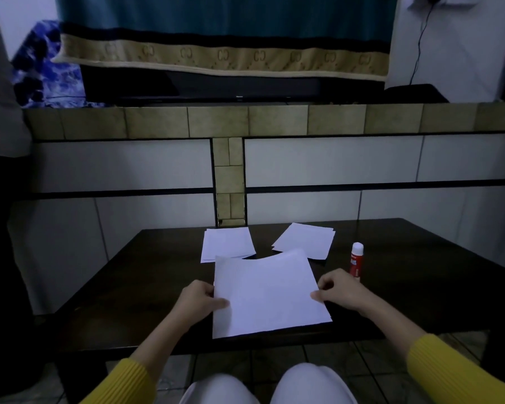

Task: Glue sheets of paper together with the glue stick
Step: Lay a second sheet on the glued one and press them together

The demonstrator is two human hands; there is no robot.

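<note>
A white sheet of paper [267, 295] is held over the dark table [129, 287], its far edge curling up. My left hand [200, 298] pinches its left edge, thumb on top. My right hand [337, 290] pinches its right edge. Behind it lie two small stacks of white sheets, a left stack [226, 243] and a right stack [305, 239], flat on the table. A red glue stick [356, 259] with a white cap stands upright just beyond my right hand, untouched.
A tiled wall [158, 164] rises right behind the table's far edge. The table's near edge runs just above my knees [263, 383]. Dark tabletop stretches to the left and right of the papers.
</note>
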